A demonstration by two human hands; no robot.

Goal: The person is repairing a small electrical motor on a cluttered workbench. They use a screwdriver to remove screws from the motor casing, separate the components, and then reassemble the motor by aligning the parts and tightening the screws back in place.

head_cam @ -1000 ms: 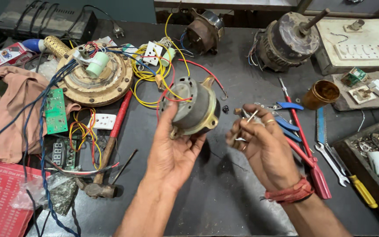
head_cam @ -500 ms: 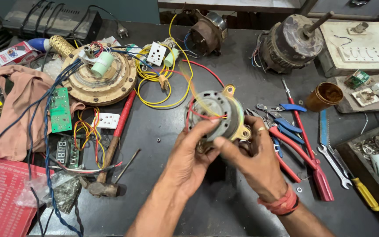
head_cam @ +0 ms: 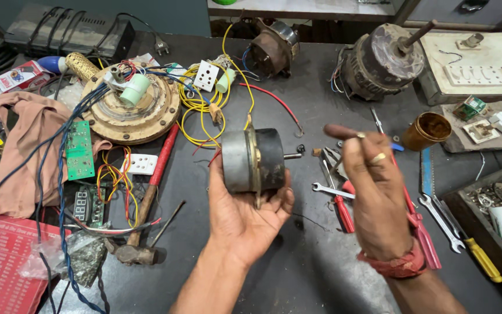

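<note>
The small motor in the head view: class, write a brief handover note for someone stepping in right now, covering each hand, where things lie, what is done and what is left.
Left hand: palm up, cradling the small motor on its side, shaft pointing right, above the dark workbench.
Right hand: raised beside the motor, not touching it; whether its fingers pinch anything small cannot be told.
Nearby: a spanner and a red-handled screwdriver lie on the bench between the hands; a hammer lies to the left.
Done: motor lifted off the bench, casing closed.
Left: no tool is on the motor yet.
</note>
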